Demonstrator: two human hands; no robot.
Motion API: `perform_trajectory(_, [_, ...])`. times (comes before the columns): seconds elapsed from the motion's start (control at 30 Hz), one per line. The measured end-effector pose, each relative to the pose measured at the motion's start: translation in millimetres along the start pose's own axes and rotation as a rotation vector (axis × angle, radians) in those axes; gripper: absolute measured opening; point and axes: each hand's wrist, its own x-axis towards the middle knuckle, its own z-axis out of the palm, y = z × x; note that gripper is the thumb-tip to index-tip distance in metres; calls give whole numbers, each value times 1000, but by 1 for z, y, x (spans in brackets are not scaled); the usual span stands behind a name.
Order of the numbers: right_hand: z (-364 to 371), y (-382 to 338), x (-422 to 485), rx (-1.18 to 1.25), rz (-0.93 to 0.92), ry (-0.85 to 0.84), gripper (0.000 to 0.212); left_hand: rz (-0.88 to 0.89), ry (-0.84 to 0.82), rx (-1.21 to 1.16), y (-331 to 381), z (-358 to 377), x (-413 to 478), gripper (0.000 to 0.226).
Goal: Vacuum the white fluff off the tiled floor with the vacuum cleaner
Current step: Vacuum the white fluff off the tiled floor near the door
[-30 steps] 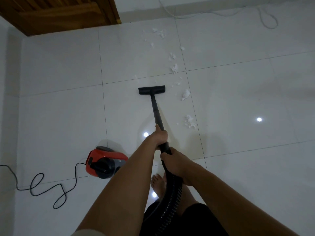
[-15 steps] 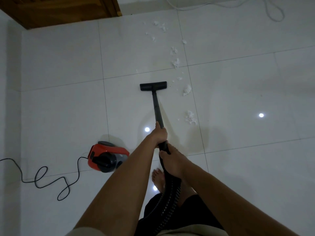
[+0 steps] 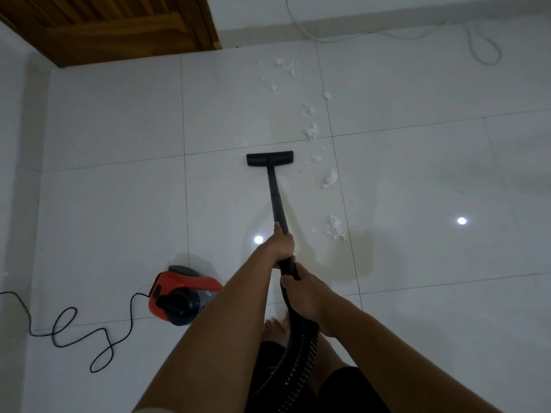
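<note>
Head view looks down on a glossy tiled floor (image 3: 119, 189). The white fluff (image 3: 330, 178) lies on it in a loose trail of tufts, running from near the person's feet toward the far wall, just right of the black nozzle (image 3: 269, 158). The nozzle sits flat on the tile, beside the trail but touching no tuft. The left hand (image 3: 281, 244) grips the stiff black tube (image 3: 275, 195) with its fingers curled round it. The right hand (image 3: 307, 296) holds further back, wrapped round the spot where the tube meets the ribbed hose (image 3: 298, 353). The red vacuum cleaner (image 3: 185, 293) rests on the floor to the left, its black cord (image 3: 74, 329) snaking away.

The fluff looks feather-light and soft, so it should lift readily under suction, though a hasty shove could scatter it across the slick tile. The tube seems light and rigid and should steer well from this two-handed hold, the forward hand guiding and the rear hand pushing. The hose is flexible and would probably tug the vacuum cleaner along if stretched, and the cord could snag. A short swing to the right would likely bring the nozzle over the nearest tufts.
</note>
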Motion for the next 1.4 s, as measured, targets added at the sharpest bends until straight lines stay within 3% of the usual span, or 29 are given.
perform_trajectory(0.1, [-7,-10,5,-62,-30,8,62,1,3,-2,11,-6,3,64])
perform_trajectory(0.27, [-23,-38,7,8,-64,-37,41,-10,-13,9,39,-22,7,65])
perform_trajectory(0.43, [-35,-75,22,20,-106,-2,46,-11,-20,74,76,-45,12,67])
perform_trajectory(0.53, [-48,-102,23,145,-58,-48,37,-30,-29,38,99,-61,19,68])
perform_trajectory(0.87, [-75,-196,45,212,-15,-6,23,-22,-55,-26,170,-122,53,66])
perform_trajectory(1.17, [-88,-257,86,25,-62,88,22,-8,-32,14,217,-165,79,63])
perform_trajectory(1.33, [-94,-282,91,-14,-69,89,34,5,-35,20,235,-179,89,63])
perform_trajectory(1.4, [-95,-291,99,-23,-93,72,37,45,0,126,240,-186,92,59])
